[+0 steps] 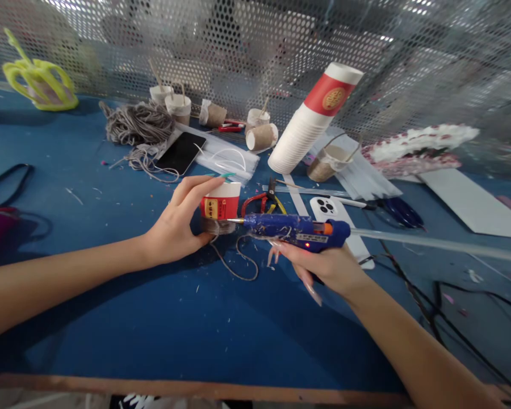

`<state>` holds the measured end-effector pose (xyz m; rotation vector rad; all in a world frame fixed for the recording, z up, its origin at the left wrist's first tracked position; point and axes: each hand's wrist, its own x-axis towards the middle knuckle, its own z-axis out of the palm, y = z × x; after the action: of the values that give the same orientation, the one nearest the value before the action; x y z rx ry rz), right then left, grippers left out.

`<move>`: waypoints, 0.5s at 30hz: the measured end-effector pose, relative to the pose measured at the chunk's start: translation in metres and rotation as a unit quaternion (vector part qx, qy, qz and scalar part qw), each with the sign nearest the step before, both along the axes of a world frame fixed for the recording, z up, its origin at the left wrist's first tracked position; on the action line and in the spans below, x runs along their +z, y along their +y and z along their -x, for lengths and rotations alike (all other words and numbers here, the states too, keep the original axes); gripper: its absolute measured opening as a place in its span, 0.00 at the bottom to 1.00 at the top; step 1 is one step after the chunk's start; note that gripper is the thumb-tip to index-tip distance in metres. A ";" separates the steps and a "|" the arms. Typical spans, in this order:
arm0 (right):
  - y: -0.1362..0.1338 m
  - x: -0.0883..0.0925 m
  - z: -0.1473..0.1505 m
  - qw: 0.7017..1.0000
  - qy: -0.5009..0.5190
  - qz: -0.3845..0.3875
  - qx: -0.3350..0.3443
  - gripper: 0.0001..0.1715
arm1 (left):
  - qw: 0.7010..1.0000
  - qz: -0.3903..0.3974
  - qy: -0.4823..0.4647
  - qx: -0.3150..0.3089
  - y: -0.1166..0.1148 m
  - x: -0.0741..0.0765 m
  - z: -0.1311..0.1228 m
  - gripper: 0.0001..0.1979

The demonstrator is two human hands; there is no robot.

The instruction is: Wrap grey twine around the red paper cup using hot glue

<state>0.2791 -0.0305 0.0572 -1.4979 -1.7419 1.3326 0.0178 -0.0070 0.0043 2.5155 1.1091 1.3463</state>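
Between the thumb and fingers of my left hand (176,218) is a red and white paper cup (227,200), upside-down or upright I cannot tell. Grey cord is wound round its lower part, and a loose cord tail (244,277) curls on the table beside it. My right hand (323,264) grips a blue hot glue gun (281,225) with a small red light lit. Its metal nozzle points left and meets the cup's side near the cord. A long clear glue stick (434,244) sticks out of the gun's back.
Behind the hands lie red and yellow-handled pliers (260,200), a white phone (323,205), a black phone (181,152) and a cord bundle (138,122). A leaning paper cup stack (300,133) and several cord-wrapped cups stand before the perforated metal screen (255,51). Black cables (417,295) run at right.
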 end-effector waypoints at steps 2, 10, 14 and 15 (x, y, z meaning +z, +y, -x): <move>-0.002 -0.003 0.002 1.000 0.000 -0.017 0.000 0.20 | 1.000 -0.010 0.011 -0.001 -0.001 0.000 0.000 0.40; -0.003 -0.004 0.008 0.998 0.044 -0.016 0.038 0.07 | 0.998 -0.054 0.035 -0.013 -0.002 -0.001 -0.001 0.37; -0.006 0.005 0.013 0.998 0.016 -0.043 0.030 0.09 | 0.998 -0.053 0.036 -0.009 -0.002 -0.001 -0.001 0.36; -0.006 0.007 0.014 0.998 0.013 -0.049 0.031 0.10 | 0.998 -0.053 0.036 -0.009 -0.003 0.000 -0.001 0.36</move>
<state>0.2655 -0.0368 0.0641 -1.3773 -1.8228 1.2729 0.0186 -0.0096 0.0039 2.6620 1.0506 1.3558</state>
